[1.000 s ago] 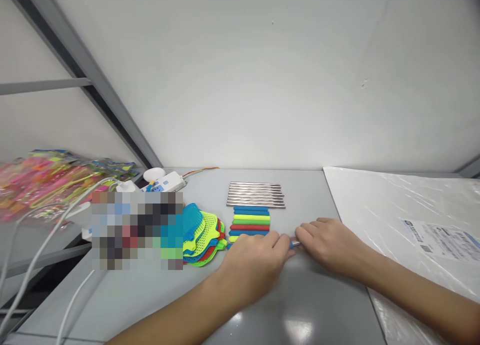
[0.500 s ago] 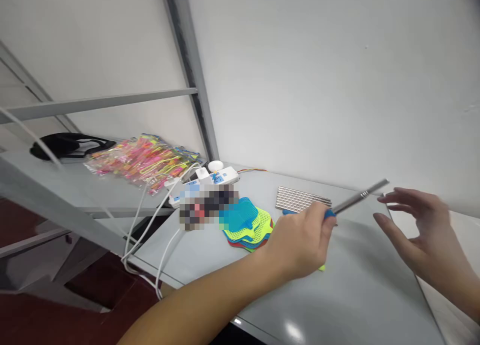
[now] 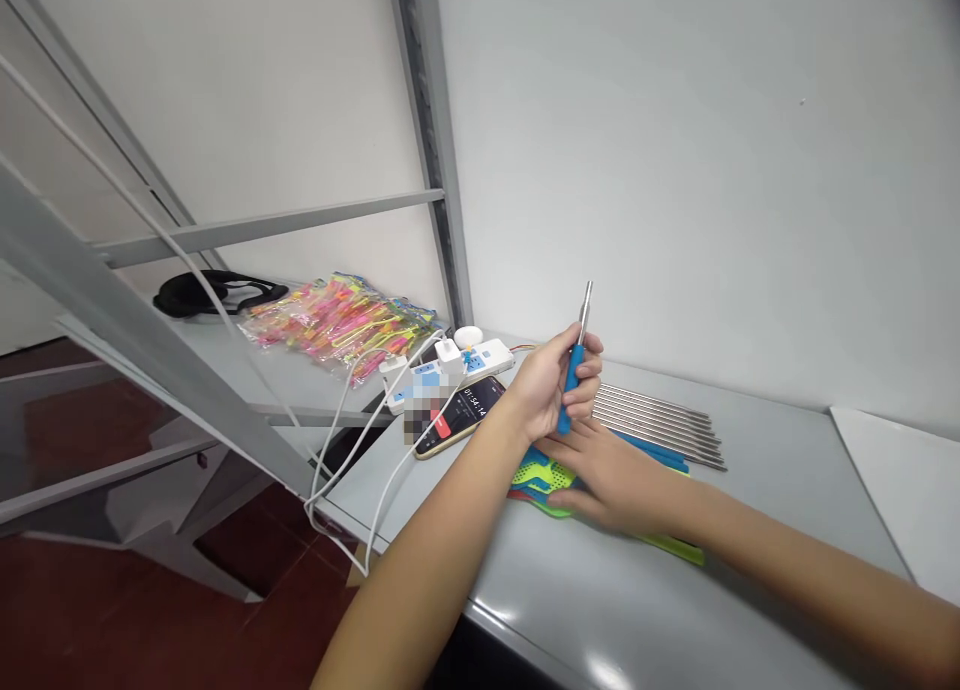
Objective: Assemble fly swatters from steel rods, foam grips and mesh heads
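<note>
My left hand [image 3: 551, 385] is closed round a blue-handled metal rod [image 3: 577, 355] and holds it upright above the grey table [image 3: 675, 590]. Just below it, my right hand [image 3: 607, 475] lies on the pile of coloured mesh swatter heads [image 3: 541, 482], fingers curled over them; whether it grips one I cannot tell. A row of bare metal rods [image 3: 660, 425] lies behind my hands, with coloured foam handles [image 3: 660, 455] in front of them, partly hidden by my right arm.
A phone [image 3: 459, 417], a white power strip [image 3: 450, 370] and white cables [image 3: 360, 450] sit at the table's left end. A bag of colourful toys [image 3: 337, 320] and a black item [image 3: 210, 292] lie on the shelf at left. White sheet [image 3: 900, 480] at far right.
My left hand has turned the blue-handled rod from slanting rightward to upright. My right hand has come down from the air onto the swatter heads. The view has swung left.
</note>
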The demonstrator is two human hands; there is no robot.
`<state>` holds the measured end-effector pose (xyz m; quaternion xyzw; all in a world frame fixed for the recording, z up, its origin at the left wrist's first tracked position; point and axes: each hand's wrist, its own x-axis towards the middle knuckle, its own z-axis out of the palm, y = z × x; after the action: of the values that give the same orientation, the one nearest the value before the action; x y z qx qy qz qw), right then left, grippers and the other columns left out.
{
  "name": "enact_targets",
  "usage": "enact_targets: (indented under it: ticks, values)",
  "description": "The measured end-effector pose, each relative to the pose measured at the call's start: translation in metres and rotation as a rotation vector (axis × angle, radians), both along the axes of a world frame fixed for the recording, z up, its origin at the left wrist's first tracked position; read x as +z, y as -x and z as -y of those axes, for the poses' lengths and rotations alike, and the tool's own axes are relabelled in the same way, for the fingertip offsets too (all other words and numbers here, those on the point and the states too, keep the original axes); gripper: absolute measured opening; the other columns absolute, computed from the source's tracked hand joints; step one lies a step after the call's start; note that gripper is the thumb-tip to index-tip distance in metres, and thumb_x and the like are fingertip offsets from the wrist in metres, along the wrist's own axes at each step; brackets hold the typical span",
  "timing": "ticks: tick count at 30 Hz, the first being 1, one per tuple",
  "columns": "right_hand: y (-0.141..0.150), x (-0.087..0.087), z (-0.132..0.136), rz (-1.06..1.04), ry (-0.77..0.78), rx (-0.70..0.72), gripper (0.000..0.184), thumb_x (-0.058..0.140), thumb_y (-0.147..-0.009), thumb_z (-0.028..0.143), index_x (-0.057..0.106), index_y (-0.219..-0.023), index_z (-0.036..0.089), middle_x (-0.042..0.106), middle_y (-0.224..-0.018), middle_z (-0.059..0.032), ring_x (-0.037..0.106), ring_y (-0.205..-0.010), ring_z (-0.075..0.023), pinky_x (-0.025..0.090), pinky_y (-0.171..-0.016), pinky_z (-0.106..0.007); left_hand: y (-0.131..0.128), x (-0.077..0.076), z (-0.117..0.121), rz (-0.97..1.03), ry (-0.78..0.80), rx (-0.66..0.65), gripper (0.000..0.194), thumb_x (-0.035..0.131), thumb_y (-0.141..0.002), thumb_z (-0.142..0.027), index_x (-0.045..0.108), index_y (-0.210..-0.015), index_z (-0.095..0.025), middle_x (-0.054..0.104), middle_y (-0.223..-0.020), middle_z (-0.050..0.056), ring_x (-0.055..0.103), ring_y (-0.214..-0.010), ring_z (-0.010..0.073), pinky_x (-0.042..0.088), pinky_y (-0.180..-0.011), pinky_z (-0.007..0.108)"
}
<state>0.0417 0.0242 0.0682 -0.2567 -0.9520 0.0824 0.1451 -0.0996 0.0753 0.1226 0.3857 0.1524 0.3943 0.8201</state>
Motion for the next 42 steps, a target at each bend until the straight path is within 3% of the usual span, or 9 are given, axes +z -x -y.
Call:
enact_targets:
  ticks: [5, 9, 14, 18, 22, 26, 30, 37, 42]
  values:
    - [0.003, -0.005, -0.001, -0.003, -0.026, 0.027, 0.059, 0.054, -0.090, 0.051, 0.046, -0.139, 0.020, 0.055, -0.137, -0.0129, 0.047, -0.125, -0.0288, 0.035, -0.104, -0.052, 0.009, -0.006, -0.013, 0.046, 0.094, -0.015, 0.034, 0.037, -0.100, -0.041, 0.051, -0.080, -0.017, 0.033, -0.062, -0.007, 0.025, -0.034, 0.0033, 0.024, -0.028, 0.012]
    - [-0.013, -0.011, 0.005, -0.052, -0.168, 0.060, 0.032, 0.047, -0.097, 0.026, 0.054, -0.128, 0.020, 0.061, -0.131, -0.0113, 0.051, -0.125, -0.0220, 0.030, -0.108, -0.052, 0.010, -0.009, -0.017, 0.062, 0.129, -0.028, 0.038, 0.032, -0.102, -0.039, 0.051, -0.079, -0.016, 0.032, -0.061, -0.007, 0.022, -0.035, 0.0034, 0.020, -0.027, 0.011]
    - [-0.046, 0.000, 0.031, -0.276, -0.178, 0.076, 0.032, 0.044, -0.095, 0.009, 0.054, -0.123, 0.022, 0.067, -0.118, -0.0077, 0.055, -0.121, -0.0204, 0.035, -0.106, -0.049, 0.010, -0.007, -0.010, 0.040, 0.135, -0.124, 0.038, 0.029, -0.102, -0.038, 0.054, -0.084, -0.016, 0.032, -0.061, -0.007, 0.018, -0.032, 0.0027, 0.016, -0.024, 0.011]
    - [-0.089, 0.018, 0.061, -0.648, 0.117, -0.299, 0.020, 0.049, -0.094, 0.018, 0.054, -0.111, 0.027, 0.069, -0.113, -0.0071, 0.061, -0.113, -0.0241, 0.051, -0.093, -0.043, 0.005, -0.008, 0.001, -0.010, 0.072, -0.308, 0.037, 0.029, -0.102, -0.039, 0.058, -0.095, -0.017, 0.035, -0.061, -0.007, 0.017, -0.029, 0.0033, 0.020, -0.022, 0.013]
    - [-0.149, 0.023, 0.068, -0.782, 0.489, -0.720, 0.021, 0.064, -0.086, 0.039, 0.053, -0.100, 0.028, 0.068, -0.078, -0.0028, 0.066, -0.072, -0.0222, 0.054, -0.059, -0.033, -0.015, -0.015, 0.017, -0.038, 0.082, -0.475, 0.033, 0.032, -0.101, -0.037, 0.060, -0.098, -0.018, 0.035, -0.062, -0.007, 0.019, -0.031, 0.0033, 0.024, -0.024, 0.012]
    - [-0.199, 0.008, 0.057, -0.889, 0.997, -0.606, 0.040, 0.064, -0.081, 0.054, 0.054, -0.105, 0.023, 0.056, -0.063, 0.0012, 0.054, -0.055, -0.0160, 0.047, -0.051, -0.030, -0.045, -0.025, 0.042, -0.174, 0.153, -0.637, 0.030, 0.040, -0.099, -0.040, 0.060, -0.099, -0.017, 0.034, -0.063, -0.007, 0.020, -0.035, 0.0027, 0.021, -0.027, 0.011]
    - [-0.214, -0.006, 0.053, -0.794, 1.276, -0.450, 0.050, 0.063, -0.076, 0.066, 0.056, -0.091, 0.019, 0.043, -0.050, 0.0075, 0.037, -0.041, -0.0094, 0.032, -0.041, -0.023, -0.066, -0.034, 0.066, -0.363, 0.131, -0.772, 0.032, 0.044, -0.096, -0.043, 0.062, -0.097, -0.016, 0.035, -0.062, -0.006, 0.019, -0.035, 0.0030, 0.018, -0.028, 0.014]
    - [-0.210, -0.013, 0.046, -0.234, 1.518, -0.253, 0.033, 0.083, -0.057, 0.030, 0.066, -0.079, 0.012, 0.060, -0.058, 0.0045, 0.048, -0.049, -0.0076, 0.036, -0.044, -0.018, -0.078, -0.049, 0.074, -0.574, 0.104, -0.838, 0.031, 0.046, -0.095, -0.044, 0.063, -0.099, -0.018, 0.040, -0.060, -0.006, 0.021, -0.034, 0.0042, 0.019, -0.027, 0.016]
    - [-0.214, -0.017, 0.045, -0.142, 1.571, -0.264, 0.032, 0.083, -0.049, 0.016, 0.065, -0.076, 0.014, 0.066, -0.063, 0.0049, 0.058, -0.054, -0.0094, 0.046, -0.050, -0.019, -0.081, -0.052, 0.074, -0.654, 0.083, -0.837, 0.031, 0.044, -0.096, -0.045, 0.061, -0.103, -0.019, 0.046, -0.062, -0.006, 0.023, -0.035, 0.0041, 0.024, -0.028, 0.015]
